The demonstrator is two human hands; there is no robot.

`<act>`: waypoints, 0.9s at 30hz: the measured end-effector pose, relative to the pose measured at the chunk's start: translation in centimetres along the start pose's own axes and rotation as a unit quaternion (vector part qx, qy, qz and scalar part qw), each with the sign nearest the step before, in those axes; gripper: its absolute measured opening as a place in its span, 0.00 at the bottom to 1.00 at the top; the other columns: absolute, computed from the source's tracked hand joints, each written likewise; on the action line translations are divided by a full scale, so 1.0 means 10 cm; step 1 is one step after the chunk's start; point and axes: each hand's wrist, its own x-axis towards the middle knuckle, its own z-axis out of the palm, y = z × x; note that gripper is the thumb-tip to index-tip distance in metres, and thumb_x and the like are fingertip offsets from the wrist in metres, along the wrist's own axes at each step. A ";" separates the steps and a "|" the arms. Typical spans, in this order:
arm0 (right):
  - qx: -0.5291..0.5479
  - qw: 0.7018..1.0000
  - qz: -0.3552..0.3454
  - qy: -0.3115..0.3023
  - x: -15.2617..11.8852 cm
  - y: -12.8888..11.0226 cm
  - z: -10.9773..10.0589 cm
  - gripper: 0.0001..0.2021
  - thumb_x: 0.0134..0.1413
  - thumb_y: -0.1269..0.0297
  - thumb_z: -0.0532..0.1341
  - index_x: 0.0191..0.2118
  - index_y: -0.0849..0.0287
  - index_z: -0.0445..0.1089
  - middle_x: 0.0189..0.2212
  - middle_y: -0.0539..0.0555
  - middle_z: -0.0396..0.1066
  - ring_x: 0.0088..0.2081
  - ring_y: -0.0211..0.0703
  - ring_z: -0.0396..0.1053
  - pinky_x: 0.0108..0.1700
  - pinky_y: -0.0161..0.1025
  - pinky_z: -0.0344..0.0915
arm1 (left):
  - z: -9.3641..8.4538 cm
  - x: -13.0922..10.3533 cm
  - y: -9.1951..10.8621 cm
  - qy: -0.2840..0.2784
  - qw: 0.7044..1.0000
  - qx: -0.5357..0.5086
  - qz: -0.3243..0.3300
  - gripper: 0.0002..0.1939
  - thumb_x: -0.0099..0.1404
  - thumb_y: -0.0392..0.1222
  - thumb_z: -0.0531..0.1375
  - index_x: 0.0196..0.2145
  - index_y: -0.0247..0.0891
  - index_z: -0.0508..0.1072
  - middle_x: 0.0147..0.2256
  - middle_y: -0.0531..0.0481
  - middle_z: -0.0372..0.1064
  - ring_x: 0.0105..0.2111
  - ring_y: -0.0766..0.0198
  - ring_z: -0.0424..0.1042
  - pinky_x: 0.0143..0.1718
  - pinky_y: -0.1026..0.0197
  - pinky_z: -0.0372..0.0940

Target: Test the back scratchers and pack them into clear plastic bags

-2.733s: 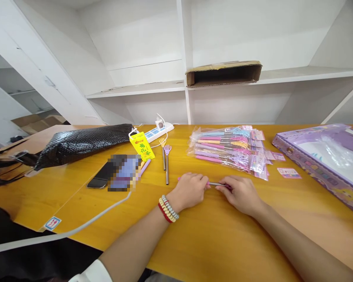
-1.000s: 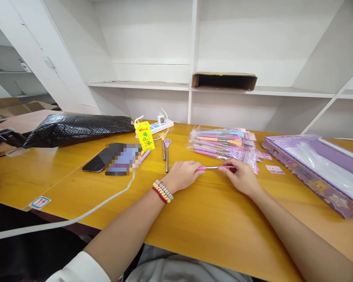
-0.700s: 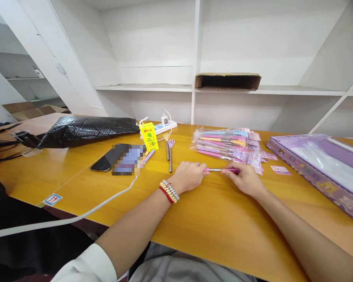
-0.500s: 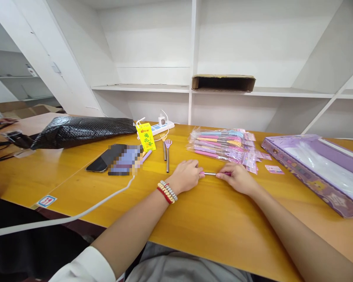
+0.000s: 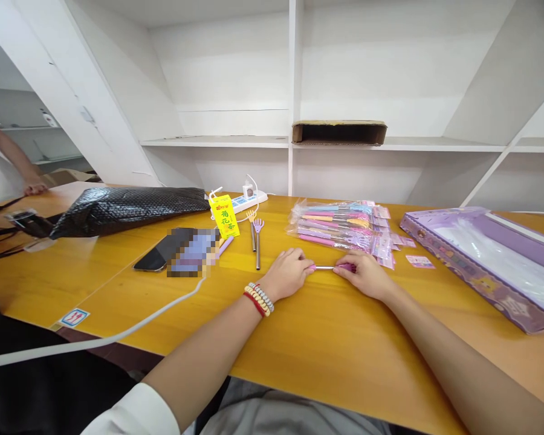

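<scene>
A back scratcher [image 5: 324, 267] with a metal rod and purple ends lies level between my hands, low over the table. My left hand [image 5: 289, 275] is closed around its left purple end. My right hand [image 5: 365, 275] pinches the other end, where a purple part shows above the fingers. Both ends are partly hidden by my fingers. Just beyond my left hand lie two loose back scratchers, one with a purple claw [image 5: 258, 248] and one with a pale orange claw [image 5: 252, 232]. Bagged back scratchers [image 5: 335, 223] in several colours are piled behind my hands.
At right sits a purple display box [image 5: 476, 281] with clear plastic inside, near a small card [image 5: 419, 261]. Leftward are a phone [image 5: 161, 251], a yellow packet [image 5: 225, 217], a power strip [image 5: 249, 202], a white cable [image 5: 154, 323] and a black bubble bag [image 5: 131, 208]. Another person's hand [image 5: 35, 184] rests far left.
The view has shifted slightly, and more of the other person's arm shows at far left. My hands keep nearly the same place and grip on the back scratcher.
</scene>
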 end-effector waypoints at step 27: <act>0.001 0.995 0.027 0.100 -0.01 0.06 -0.06 0.10 0.54 0.63 0.54 0.38 0.57 0.70 0.33 0.52 0.70 0.34 0.41 0.67 0.37 0.37 0.62 | -0.25 0.09 -0.14 0.036 0.985 0.037 -0.162 0.30 0.58 0.67 0.45 0.25 0.37 0.68 0.25 0.46 0.68 0.27 0.60 0.67 0.27 0.61 0.53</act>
